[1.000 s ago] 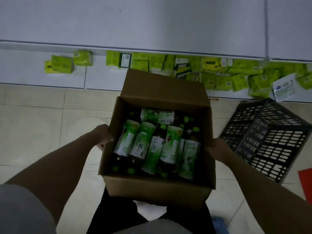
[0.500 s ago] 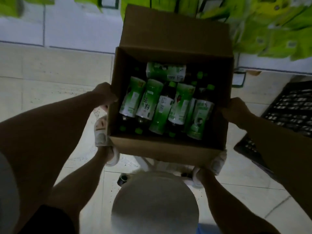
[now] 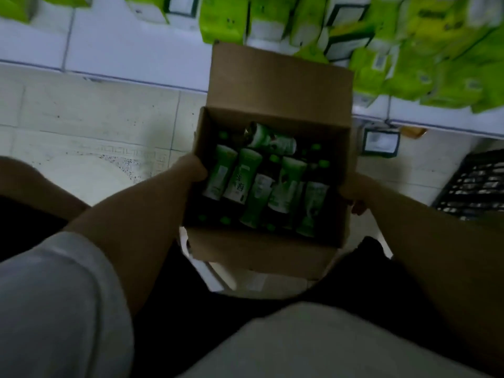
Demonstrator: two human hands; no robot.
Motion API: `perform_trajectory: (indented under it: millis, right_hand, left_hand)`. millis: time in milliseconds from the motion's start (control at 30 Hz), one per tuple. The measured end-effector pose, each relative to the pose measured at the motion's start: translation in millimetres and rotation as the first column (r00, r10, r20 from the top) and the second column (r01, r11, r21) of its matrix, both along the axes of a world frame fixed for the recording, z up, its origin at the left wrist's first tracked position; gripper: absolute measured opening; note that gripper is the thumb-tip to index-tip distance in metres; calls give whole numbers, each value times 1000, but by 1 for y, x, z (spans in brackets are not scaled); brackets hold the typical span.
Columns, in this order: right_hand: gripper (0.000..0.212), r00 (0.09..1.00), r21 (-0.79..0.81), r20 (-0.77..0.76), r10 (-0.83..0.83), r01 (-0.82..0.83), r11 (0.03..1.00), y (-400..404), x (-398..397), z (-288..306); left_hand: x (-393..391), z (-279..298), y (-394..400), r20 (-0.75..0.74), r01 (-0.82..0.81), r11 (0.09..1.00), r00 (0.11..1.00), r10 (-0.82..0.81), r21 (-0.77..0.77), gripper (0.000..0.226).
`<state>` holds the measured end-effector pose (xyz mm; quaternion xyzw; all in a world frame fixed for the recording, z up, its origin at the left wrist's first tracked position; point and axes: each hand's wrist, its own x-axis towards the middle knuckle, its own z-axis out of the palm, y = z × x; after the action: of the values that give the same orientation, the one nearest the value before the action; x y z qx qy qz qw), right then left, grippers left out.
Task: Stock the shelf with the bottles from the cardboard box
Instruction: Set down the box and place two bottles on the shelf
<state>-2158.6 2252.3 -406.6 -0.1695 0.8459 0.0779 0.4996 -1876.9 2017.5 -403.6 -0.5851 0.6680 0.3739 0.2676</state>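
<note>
An open brown cardboard box (image 3: 281,85) sits low over the tiled floor in front of me, its far flap standing up. Inside lie several dark bottles (image 3: 242,178) with green-and-white labels and green caps; one bottle (image 3: 272,140) lies crosswise at the far end. My left hand (image 3: 191,170) grips the box's left wall, fingers over the rim. Against the right wall my right hand (image 3: 354,192) holds the box from outside. The white bottom shelf (image 3: 136,58) runs along the top of the view, just beyond the box.
Several bright green packages (image 3: 403,75) crowd the shelf's right half, with a few (image 3: 147,6) further left. A black plastic crate (image 3: 474,189) lies on the floor to the right. A small dark-framed tag (image 3: 380,143) lies under the shelf edge. My knees frame the box.
The box has gone down toward the floor and nearer the shelf, both hands still on its sides. My view has dropped and tilted down, so my knees now flank the box.
</note>
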Motion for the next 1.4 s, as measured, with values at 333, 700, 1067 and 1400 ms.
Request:
perform_trajectory:
  millis: [333, 700, 1067, 1400]
  right_hand:
    - [30, 928, -397, -311, 205, -322, 859, -39, 69, 82]
    - [18, 957, -522, -249, 150, -263, 811, 20, 120, 101]
    - [30, 995, -574, -98, -21, -40, 818, 67, 126, 62]
    - [53, 823, -372, -418, 384, -541, 754, 4, 128, 20]
  left_hand:
    - [14, 75, 38, -306, -10, 964, 949, -74, -266, 45]
    - [63, 74, 126, -411, -88, 953, 911, -41, -289, 24]
    - [24, 56, 156, -439, -74, 969, 898, -38, -237, 37]
    - [15, -8, 130, -336, -86, 983, 941, 27, -164, 53]
